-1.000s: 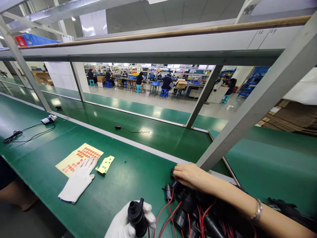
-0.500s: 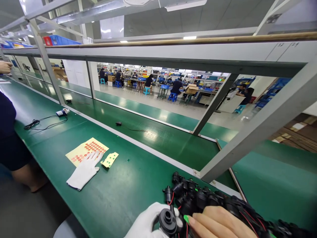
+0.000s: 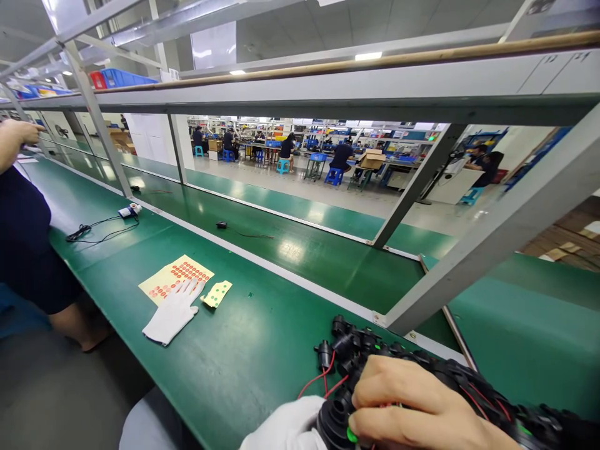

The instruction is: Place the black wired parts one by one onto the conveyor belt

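At the bottom of the picture my left hand (image 3: pixel 287 426), in a white glove, is closed round a black round part (image 3: pixel 332 420). My bare right hand (image 3: pixel 417 406) presses its fingertips on a green sticker (image 3: pixel 351 435) at the side of that part. Behind both hands lies a pile of black parts (image 3: pixel 363 340) with red wires. Further left on the green bench, an empty white glove (image 3: pixel 171 314) overlaps a yellow sheet of red stickers (image 3: pixel 187 267). Beside it is a small yellow piece with green stickers (image 3: pixel 218 294).
A slanted grey post (image 3: pixel 492 225) rises behind the pile. A small black part with a wire (image 3: pixel 222 225) lies on the strip beyond the rail. At the far left stands a person (image 3: pixel 28 244). A cable (image 3: pixel 103 234) lies on the bench near them.
My right hand has moved its fingertips onto the green sticker against the black part. The black part has turned and tilted in my left hand. The view has shifted slightly.
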Available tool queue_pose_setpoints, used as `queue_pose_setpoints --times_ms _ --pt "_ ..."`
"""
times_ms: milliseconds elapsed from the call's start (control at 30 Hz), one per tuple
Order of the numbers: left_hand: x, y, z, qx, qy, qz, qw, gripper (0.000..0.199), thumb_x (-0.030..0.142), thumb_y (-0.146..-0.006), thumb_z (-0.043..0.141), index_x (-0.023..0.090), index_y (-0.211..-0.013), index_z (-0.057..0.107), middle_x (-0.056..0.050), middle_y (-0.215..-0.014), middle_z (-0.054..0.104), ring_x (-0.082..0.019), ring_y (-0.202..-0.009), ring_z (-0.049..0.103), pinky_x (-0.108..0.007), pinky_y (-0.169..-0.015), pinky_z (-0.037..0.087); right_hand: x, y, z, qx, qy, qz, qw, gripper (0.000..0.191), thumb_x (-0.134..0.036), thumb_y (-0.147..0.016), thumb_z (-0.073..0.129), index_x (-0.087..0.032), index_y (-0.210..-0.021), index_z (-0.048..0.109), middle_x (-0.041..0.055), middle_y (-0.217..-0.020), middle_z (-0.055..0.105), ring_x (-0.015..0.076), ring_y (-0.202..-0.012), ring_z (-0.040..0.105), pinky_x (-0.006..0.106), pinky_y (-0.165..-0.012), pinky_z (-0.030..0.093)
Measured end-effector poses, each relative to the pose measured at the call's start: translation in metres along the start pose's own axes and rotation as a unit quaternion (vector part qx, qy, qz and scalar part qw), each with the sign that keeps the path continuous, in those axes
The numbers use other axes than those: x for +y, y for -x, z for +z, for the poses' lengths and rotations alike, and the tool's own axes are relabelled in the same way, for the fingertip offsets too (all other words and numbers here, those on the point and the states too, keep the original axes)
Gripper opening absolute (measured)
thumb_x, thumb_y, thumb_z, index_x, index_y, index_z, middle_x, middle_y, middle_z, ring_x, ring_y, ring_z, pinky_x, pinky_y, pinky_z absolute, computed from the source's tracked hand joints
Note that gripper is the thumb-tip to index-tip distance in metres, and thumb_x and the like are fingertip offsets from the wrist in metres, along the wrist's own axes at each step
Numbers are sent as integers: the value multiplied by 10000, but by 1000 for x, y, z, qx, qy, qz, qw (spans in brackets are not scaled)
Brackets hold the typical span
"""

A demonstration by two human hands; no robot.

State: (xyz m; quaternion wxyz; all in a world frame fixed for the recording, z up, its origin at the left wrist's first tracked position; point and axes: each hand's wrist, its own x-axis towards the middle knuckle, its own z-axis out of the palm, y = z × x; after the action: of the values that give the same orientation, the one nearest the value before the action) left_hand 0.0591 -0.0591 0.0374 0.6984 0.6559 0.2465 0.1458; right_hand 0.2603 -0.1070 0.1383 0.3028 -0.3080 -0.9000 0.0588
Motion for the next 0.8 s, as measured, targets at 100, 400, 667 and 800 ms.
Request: queue_pose_setpoints --times_ms 100,400,667,800 --pt "1 0 2 -5 1 -6 1000 540 648 -838 609 175 -1059 746 -42 -968 678 -287 -987 589 -360 -883 447 2 -3 -6 -66 -23 1 998 315 -256 -1082 392 -180 -1031 694 71 -836 742 145 -754 677 250 -702 533" --pt "-24 -7 6 -18 51 43 998 619 714 -794 630 146 -1023 724 -42 -920 632 -244 -905 569 -337 -848 457 2 -10 -27 -161 -5 -32 986 523 -271 -1101 176 -164 -1160 685 94 -955 796 169 -852 741 255 -776 574" --pt "-26 -12 13 -20 130 82 988 581 685 -835 610 141 -1011 713 -84 -970 695 -270 -934 627 -390 -890 486 5 16 -14 -67 73 -13 995 388 -266 -1096 347 -156 -1066 718 93 -894 794 155 -828 757 229 -794 593" --pt "-17 -11 18 -37 258 49 964 643 720 -791 630 148 -1074 710 -136 -929 735 -297 -832 695 -437 -830 524 12 30 -3 -8 100 -10 995 382 -256 -1099 336 -173 -1031 702 78 -834 780 156 -753 740 251 -743 588"
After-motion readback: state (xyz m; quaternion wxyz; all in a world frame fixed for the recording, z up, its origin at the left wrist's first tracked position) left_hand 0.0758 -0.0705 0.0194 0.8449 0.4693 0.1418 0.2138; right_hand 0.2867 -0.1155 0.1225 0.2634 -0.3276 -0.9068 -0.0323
